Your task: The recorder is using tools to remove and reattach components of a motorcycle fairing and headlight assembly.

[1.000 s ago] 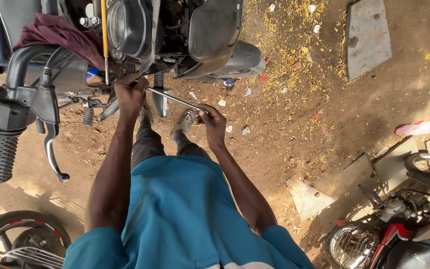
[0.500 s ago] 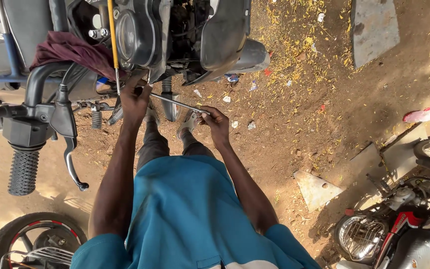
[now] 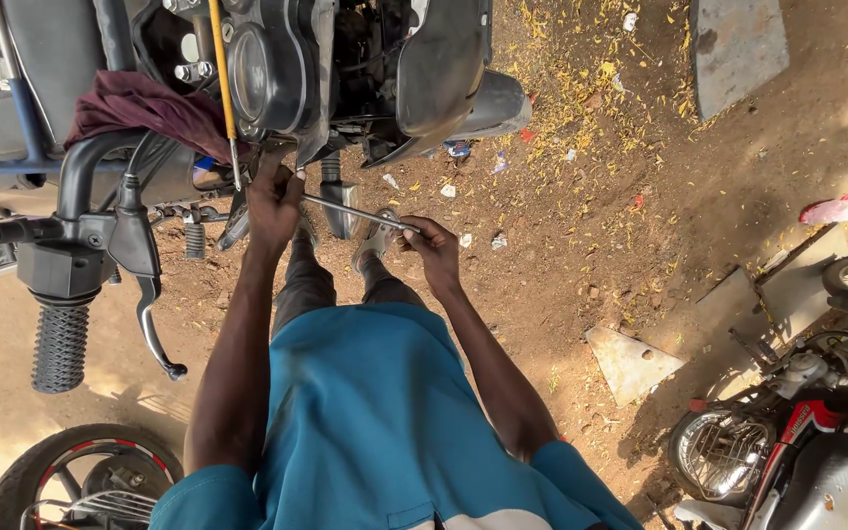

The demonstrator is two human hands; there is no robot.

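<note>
The work in hand is on the underside of the motorcycle engine [image 3: 277,69], and all places here are given from this engine. A long metal wrench [image 3: 360,212] lies just below it, almost level. The right hand [image 3: 432,245] is closed around the outer end of the wrench. The left hand [image 3: 272,201] is at the inner end, pressed where the tool meets the engine's lower edge; its fingers seem curled around the tool head or a bolt there, but the spot is in shadow and I cannot tell which.

I judge the work is in the middle: the tool is seated and both hands are on it, yet no loosened bolt or removed part lies on the ground under the engine, as far as can be seen. So the fastener is probably not out yet.

Left of the engine, a maroon cloth [image 3: 139,108] lies over the frame, and below it the handlebar grip [image 3: 59,344] and brake lever [image 3: 154,334] stick out toward the left arm. A thin yellow rod [image 3: 223,88] hangs in front of the engine, just beside the left hand, and may crowd it. The footpeg [image 3: 193,238] is also near. Far right of the engine stands a second motorcycle [image 3: 797,442], well apart. Below left is a wheel [image 3: 41,481].
</note>
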